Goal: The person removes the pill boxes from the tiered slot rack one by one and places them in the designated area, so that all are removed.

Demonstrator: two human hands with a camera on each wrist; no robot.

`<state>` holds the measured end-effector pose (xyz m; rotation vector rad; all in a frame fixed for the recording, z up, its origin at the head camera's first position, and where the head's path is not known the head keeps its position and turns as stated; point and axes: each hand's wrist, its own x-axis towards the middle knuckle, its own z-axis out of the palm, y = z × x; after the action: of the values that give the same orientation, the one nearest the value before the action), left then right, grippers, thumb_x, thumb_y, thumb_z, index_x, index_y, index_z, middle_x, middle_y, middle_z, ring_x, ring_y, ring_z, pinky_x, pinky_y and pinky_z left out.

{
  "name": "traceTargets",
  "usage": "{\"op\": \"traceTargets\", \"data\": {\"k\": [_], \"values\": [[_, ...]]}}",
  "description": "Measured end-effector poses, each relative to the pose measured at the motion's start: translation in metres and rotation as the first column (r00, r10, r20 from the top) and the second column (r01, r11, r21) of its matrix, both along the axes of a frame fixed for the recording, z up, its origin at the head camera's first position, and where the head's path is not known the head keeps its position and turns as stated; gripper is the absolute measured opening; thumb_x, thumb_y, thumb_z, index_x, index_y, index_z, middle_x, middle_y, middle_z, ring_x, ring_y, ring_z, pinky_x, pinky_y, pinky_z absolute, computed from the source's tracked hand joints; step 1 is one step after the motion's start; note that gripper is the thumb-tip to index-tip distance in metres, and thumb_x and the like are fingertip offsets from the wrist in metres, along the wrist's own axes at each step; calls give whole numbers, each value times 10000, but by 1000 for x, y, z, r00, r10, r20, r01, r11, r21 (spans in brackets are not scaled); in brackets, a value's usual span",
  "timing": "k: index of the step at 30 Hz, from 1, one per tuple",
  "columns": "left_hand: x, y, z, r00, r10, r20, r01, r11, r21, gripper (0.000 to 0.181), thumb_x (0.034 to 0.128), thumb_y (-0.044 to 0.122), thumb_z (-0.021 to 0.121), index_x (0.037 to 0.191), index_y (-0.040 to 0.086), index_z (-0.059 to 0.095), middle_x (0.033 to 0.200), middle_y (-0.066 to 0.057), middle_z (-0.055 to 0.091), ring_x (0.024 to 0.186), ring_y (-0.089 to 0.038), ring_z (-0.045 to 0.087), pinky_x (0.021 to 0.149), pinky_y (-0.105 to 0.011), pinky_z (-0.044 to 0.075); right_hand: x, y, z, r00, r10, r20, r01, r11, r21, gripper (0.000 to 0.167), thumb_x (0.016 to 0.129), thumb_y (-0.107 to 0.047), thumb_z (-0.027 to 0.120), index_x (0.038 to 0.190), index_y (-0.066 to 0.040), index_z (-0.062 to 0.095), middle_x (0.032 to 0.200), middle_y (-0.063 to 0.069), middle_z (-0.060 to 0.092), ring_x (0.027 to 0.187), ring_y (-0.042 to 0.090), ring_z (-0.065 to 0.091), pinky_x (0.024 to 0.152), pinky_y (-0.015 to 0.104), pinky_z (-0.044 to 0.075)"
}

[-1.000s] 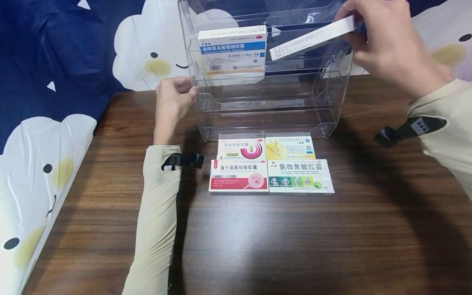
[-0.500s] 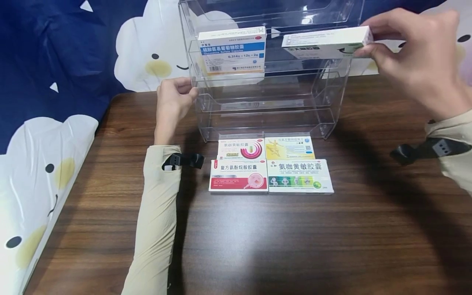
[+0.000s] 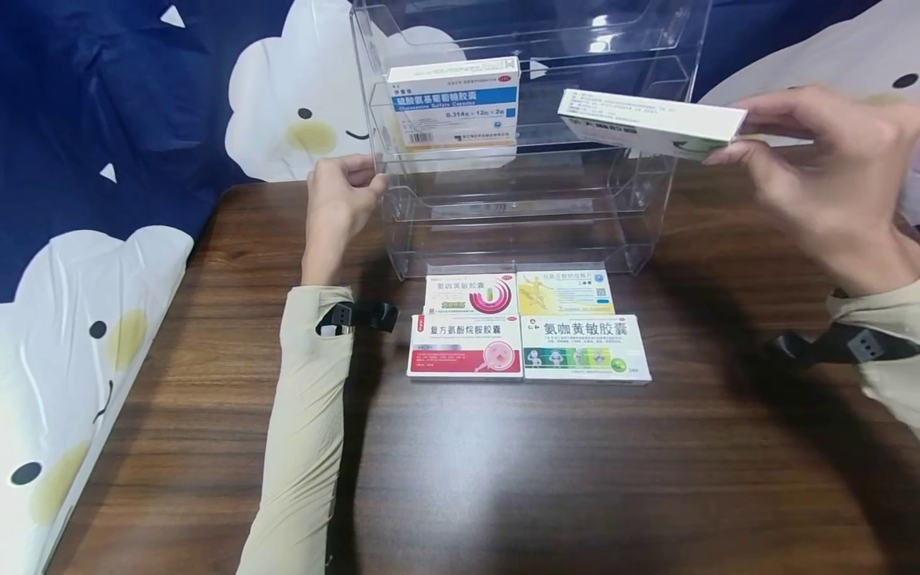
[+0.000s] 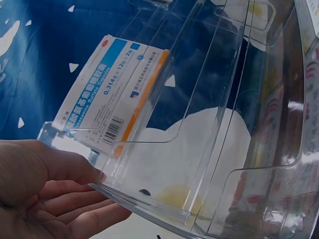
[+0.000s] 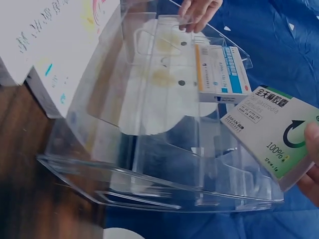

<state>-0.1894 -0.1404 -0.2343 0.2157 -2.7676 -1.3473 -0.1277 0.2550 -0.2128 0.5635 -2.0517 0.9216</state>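
Note:
A clear tiered rack (image 3: 525,231) stands on the table. My left hand (image 3: 336,200) grips its left side edge, thumb in front; the left wrist view shows the thumb (image 4: 75,167) on the clear plastic. A blue-and-white box (image 3: 454,108) leans upright in the rack's upper left. My right hand (image 3: 834,168) pinches the end of a white and green box (image 3: 650,120), held tilted at the rack's upper right. In the right wrist view its printed front (image 5: 271,132) shows, beside the blue-and-white box (image 5: 222,72).
On the table (image 3: 503,463), in front of the rack, lie a pink-and-white box (image 3: 470,294), a yellow box (image 3: 565,292), a red-and-white box (image 3: 465,345) and a green-striped box (image 3: 585,348). A blue curtain (image 3: 108,96) with white clouds hangs behind.
My right hand has moved right and down with the white and green box, which has turned so its printed front partly shows. My left hand keeps its grip on the rack.

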Motion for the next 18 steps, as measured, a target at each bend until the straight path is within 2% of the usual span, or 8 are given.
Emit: {"op": "traceTargets", "data": {"k": [5, 8, 9, 12, 15, 16, 17, 18], "values": [[0, 0, 0, 1000, -5, -10, 5, 1000, 0, 325, 916, 136, 650, 1237, 86, 652, 1197, -95, 667, 1006, -172, 685, 887, -212, 526, 10, -2, -11, 995, 59, 77, -43, 981, -188, 205, 737, 149, 704, 941, 156, 686, 908, -33, 725, 792, -34, 675, 729, 89, 520], [0, 0, 1, 1000, -5, -10, 5, 1000, 10, 329, 915, 133, 653, 1240, 85, 650, 1201, -96, 666, 1003, -174, 686, 878, -212, 532, 15, -2, -17, 982, 163, 95, -123, 935, -332, 228, 697, 189, 713, 917, 204, 659, 866, 5, 735, 750, 40, 698, 706, 120, 541], [0, 0, 1, 1000, -5, -10, 5, 1000, 12, 330, 915, 133, 654, 1241, 85, 649, 1202, -97, 665, 1006, -175, 685, 878, -213, 532, 17, -3, -19, 979, 179, 101, -134, 927, -351, 226, 694, 198, 708, 912, 218, 650, 862, 12, 737, 740, 56, 701, 701, 128, 545], [0, 0, 1, 1000, -4, -11, 4, 1000, 9, 332, 914, 130, 655, 1243, 86, 647, 1201, -97, 666, 1021, -174, 680, 887, -215, 528, 22, -2, -29, 959, 268, 92, -203, 876, -438, 235, 672, 239, 691, 895, 257, 620, 845, 53, 741, 716, 95, 705, 684, 145, 556], [0, 0, -1, 1000, -5, -13, 5, 1000, 6, 328, 913, 127, 655, 1238, 82, 649, 1194, -97, 669, 1026, -175, 678, 893, -215, 525, 29, -1, -40, 952, 281, 120, -194, 859, -474, 254, 654, 254, 702, 895, 249, 625, 820, 37, 742, 704, 86, 704, 664, 136, 553], [0, 0, -1, 1000, -5, -14, 5, 1000, 4, 326, 913, 126, 654, 1236, 80, 649, 1192, -98, 670, 1024, -176, 679, 895, -215, 524, 31, -1, -43, 943, 307, 128, -202, 835, -513, 269, 640, 269, 701, 897, 249, 625, 808, 45, 742, 697, 90, 704, 653, 133, 552], [0, 0, -1, 1000, -4, -12, 5, 1000, 6, 325, 913, 125, 653, 1235, 78, 650, 1191, -99, 670, 1028, -176, 678, 895, -216, 524, 35, 0, -46, 947, 280, 160, -170, 854, -491, 272, 644, 265, 707, 905, 234, 634, 805, 11, 742, 697, 66, 701, 647, 122, 547], [0, 0, -2, 1000, -4, -11, 4, 1000, 6, 323, 913, 126, 653, 1233, 76, 651, 1191, -100, 671, 1027, -177, 678, 894, -217, 525, 37, 0, -49, 936, 302, 180, -170, 837, -520, 280, 645, 270, 707, 912, 226, 638, 800, 14, 743, 696, 66, 702, 643, 117, 544]]}}
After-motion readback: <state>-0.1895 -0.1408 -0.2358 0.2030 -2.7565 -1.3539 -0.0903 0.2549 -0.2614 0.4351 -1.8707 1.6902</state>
